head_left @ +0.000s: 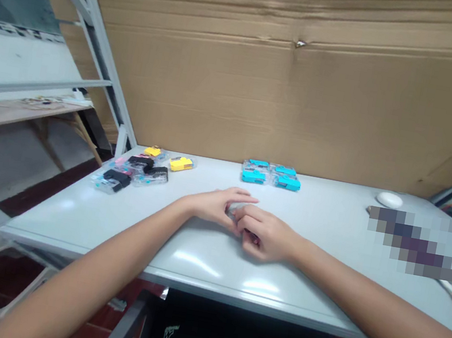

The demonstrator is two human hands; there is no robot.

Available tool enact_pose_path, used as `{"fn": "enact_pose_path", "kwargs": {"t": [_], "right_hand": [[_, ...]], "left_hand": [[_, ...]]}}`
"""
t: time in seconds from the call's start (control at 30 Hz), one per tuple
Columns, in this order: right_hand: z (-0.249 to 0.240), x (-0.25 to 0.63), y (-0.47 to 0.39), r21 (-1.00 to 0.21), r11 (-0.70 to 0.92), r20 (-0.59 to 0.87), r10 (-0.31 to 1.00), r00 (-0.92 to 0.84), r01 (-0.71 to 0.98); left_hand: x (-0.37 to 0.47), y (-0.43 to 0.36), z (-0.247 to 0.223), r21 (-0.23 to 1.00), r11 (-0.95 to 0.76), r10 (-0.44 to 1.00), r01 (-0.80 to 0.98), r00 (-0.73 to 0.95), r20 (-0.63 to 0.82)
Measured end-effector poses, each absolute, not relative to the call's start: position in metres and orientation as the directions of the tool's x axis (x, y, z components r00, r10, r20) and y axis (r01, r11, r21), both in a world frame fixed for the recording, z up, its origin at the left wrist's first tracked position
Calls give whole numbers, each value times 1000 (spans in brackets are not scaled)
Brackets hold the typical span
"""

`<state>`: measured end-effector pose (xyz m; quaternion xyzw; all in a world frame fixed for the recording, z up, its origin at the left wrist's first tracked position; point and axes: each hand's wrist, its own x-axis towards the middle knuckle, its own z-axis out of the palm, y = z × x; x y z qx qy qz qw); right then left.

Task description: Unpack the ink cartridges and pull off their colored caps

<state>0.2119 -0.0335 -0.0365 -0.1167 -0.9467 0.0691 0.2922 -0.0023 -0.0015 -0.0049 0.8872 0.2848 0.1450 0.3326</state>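
On the table (322, 221), one cartridge cluster (159, 175) lies left of the hands (265, 235), another cluster (287, 183) behind them.

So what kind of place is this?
Probably a workshop: there's a pale worktable with little blue-topped plastic cases on it, a big cardboard sheet behind, and a metal frame at the side.
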Motion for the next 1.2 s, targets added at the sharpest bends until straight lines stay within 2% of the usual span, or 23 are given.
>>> {"fn": "enact_pose_path", "kwargs": {"t": [0.1,0.33,0.5,0.67,0.8,0.93,1.03,1.13,1.2], "right_hand": [[-36,210,-33,-219,952,512,300,-805,215],[-25,205,-36,-354,870,474,484,-736,344],[-21,205,-34,-418,804,384,579,-719,423],[-24,206,-28,-498,728,370,670,-643,471],[-24,210,-24,-471,719,399,690,-604,511],[-26,215,-23,-500,703,452,710,-540,505],[-29,216,-22,-550,675,489,738,-466,492],[-30,216,-20,-539,678,513,735,-444,500],[-29,216,-19,-521,683,518,730,-446,513]], "left_hand": [[3,-4,-4,670,-635,569,384,820,68],[4,-7,2,631,-619,645,467,761,70],[-3,-8,4,494,-606,746,623,661,81],[-3,-11,5,411,-652,749,638,625,218],[2,-11,1,385,-720,694,578,621,364],[7,-11,-4,441,-756,652,483,618,440],[9,-11,-7,513,-738,663,439,612,431],[8,-9,-10,685,-628,736,369,568,368],[8,-7,-12,829,-480,805,287,519,286]]}}
